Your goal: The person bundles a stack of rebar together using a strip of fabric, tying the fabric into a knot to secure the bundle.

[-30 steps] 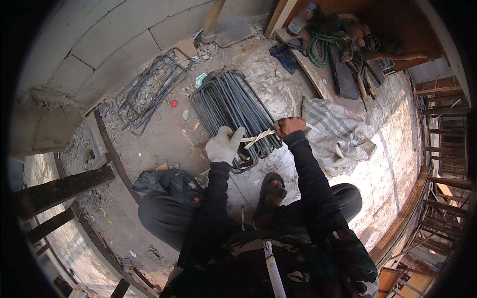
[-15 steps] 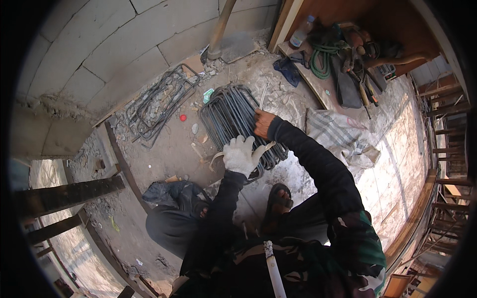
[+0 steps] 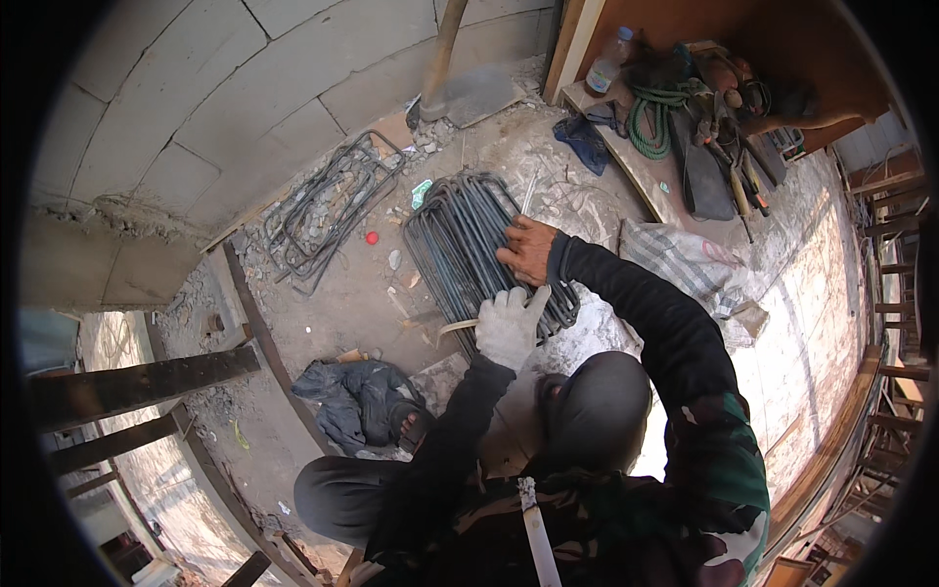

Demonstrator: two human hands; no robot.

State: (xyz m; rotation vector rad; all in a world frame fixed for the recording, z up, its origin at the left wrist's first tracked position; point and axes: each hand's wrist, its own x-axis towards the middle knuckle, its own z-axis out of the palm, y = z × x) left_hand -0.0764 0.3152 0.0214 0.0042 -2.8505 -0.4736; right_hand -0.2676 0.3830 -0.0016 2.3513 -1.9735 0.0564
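A bundle of dark bent steel stirrups [image 3: 457, 235], narrow rectangular loops stacked side by side, lies on the dusty ground in front of me. My left hand [image 3: 507, 331], in a pale work glove, rests on the bundle's near part, fingers and thumb apart. A pale flat strip [image 3: 460, 327] sticks out to the left from beneath the glove; how it runs under the hand is hidden. My bare right hand [image 3: 529, 250] curls its fingers over the rods on the bundle's right side, just beyond the glove.
Loose stirrups [image 3: 337, 210] lie on rubble by the block wall. A shovel [image 3: 469, 96] leans there. Rope [image 3: 650, 127], hand tools and a bottle [image 3: 608, 64] occupy the board at upper right. A checked sack [image 3: 685, 264] lies to the right, a dark plastic bag [image 3: 347, 401] by my left foot.
My left glove has slid nearer to me and slightly right along the bundle. The right hand keeps its place on the rods. My right knee has come inward, covering the foot.
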